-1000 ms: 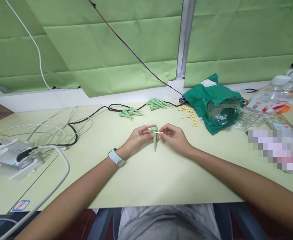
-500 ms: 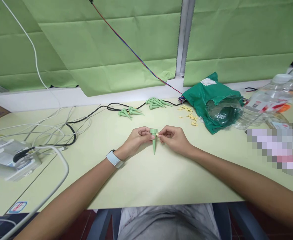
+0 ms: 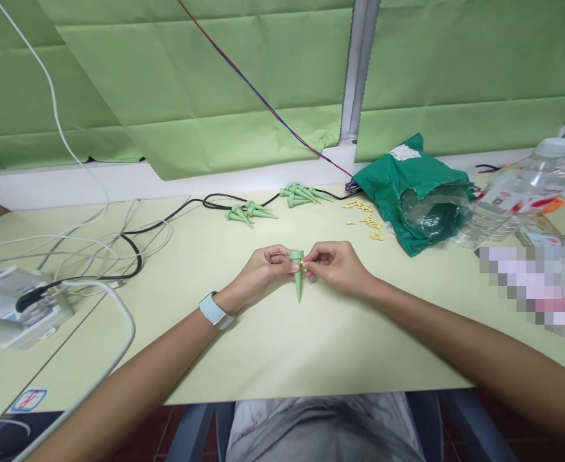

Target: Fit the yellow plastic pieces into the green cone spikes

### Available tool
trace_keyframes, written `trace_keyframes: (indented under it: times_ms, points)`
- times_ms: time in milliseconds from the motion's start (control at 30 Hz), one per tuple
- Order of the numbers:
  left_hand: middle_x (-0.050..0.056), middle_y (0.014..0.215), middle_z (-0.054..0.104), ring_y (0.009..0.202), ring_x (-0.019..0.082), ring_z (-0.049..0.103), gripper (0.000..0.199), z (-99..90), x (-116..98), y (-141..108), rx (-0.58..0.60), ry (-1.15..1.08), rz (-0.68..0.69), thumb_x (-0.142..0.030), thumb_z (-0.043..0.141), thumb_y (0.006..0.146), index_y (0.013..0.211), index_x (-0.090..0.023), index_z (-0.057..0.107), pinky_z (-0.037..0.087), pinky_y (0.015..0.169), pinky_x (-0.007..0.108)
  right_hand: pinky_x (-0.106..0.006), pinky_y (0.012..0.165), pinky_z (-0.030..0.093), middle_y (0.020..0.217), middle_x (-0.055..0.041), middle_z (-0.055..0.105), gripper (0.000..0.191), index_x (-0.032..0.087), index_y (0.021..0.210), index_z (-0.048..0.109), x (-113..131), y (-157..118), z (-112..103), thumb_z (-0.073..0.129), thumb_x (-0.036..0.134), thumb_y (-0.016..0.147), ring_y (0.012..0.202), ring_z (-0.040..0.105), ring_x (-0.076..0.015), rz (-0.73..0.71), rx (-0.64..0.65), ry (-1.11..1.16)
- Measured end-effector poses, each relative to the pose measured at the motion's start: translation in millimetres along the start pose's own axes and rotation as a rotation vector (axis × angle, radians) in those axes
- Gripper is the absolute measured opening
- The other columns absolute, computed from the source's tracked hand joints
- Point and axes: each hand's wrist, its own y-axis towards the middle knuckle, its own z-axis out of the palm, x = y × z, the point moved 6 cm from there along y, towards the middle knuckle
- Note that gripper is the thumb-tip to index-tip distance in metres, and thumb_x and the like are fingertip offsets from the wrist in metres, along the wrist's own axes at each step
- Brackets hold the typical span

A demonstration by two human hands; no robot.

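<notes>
A green spike [image 3: 298, 282] with a wide cap hangs point down between my hands, above the pale table [image 3: 263, 340]. My left hand [image 3: 268, 268] pinches it just under the cap from the left. From the right, my right hand [image 3: 333, 266] holds a small yellow piece [image 3: 302, 261] against the spike's side; the fingertips cover most of that piece. Behind my hands lie several more green spikes [image 3: 304, 194] in a group, with another few green spikes [image 3: 239, 213] further left. Several small yellow pieces [image 3: 372, 221] are scattered to the right of these.
A torn green plastic bag [image 3: 408, 192] lies at the back right, beside clear bottles [image 3: 518, 186]. Cables [image 3: 140, 256] and a white power strip [image 3: 17, 308] occupy the left side. A blurred pinkish patch [image 3: 542, 282] covers the right edge.
The view has shifted slightly. My right fingertips are a little closer to the spike, and less of the yellow piece shows. My left hand keeps its hold.
</notes>
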Motion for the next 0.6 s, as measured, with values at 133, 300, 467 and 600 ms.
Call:
trace_keyframes:
  times_ms: [133, 300, 467, 600]
  points:
    - [0.004, 0.076, 0.071, 0.076, 0.017, 0.07, 0.024, 1.2, 1, 1, 0.035, 0.0, -0.029, -0.022, 0.086, 0.073, 0.084, -0.013, 0.067, 0.056, 0.078, 0.032, -0.028, 0.062, 0.059, 0.069, -0.003, 0.071, 0.011, 0.016, 0.076, 0.07, 3, -1, 0, 0.074, 0.025, 0.082, 0.063, 0.071, -0.0166, -0.064, 0.02, -0.074]
    - [0.004, 0.083, 0.073, 0.078, 0.017, 0.071, 0.026, 1.8, -2, 3, 0.029, -0.066, 0.02, -0.021, 0.086, 0.074, 0.086, -0.016, 0.063, 0.058, 0.08, 0.035, -0.032, 0.06, 0.062, 0.072, -0.0008, 0.07, 0.032, 0.017, 0.089, 0.065, -12, 4, 0, 0.084, 0.037, 0.074, 0.064, 0.073, -0.0192, 0.11, -0.034, 0.208]
    - [0.004, 0.083, 0.074, 0.08, 0.018, 0.071, 0.028, -0.6, 0, 3, -0.001, -0.054, 0.031, -0.022, 0.086, 0.072, 0.088, -0.016, 0.064, 0.058, 0.082, 0.036, -0.033, 0.065, 0.063, 0.072, -0.0045, 0.073, 0.036, 0.015, 0.086, 0.069, -17, 6, 1, 0.085, 0.044, 0.074, 0.066, 0.073, -0.0189, 0.133, 0.005, 0.228]
    - [0.004, 0.082, 0.074, 0.079, 0.018, 0.071, 0.029, -1.0, 1, 3, -0.011, -0.018, 0.059, -0.023, 0.087, 0.071, 0.086, -0.015, 0.064, 0.058, 0.081, 0.037, -0.036, 0.064, 0.064, 0.068, -0.0066, 0.074, 0.04, 0.013, 0.083, 0.07, -23, 5, 1, 0.087, 0.046, 0.07, 0.062, 0.074, -0.0208, 0.203, 0.001, 0.293]
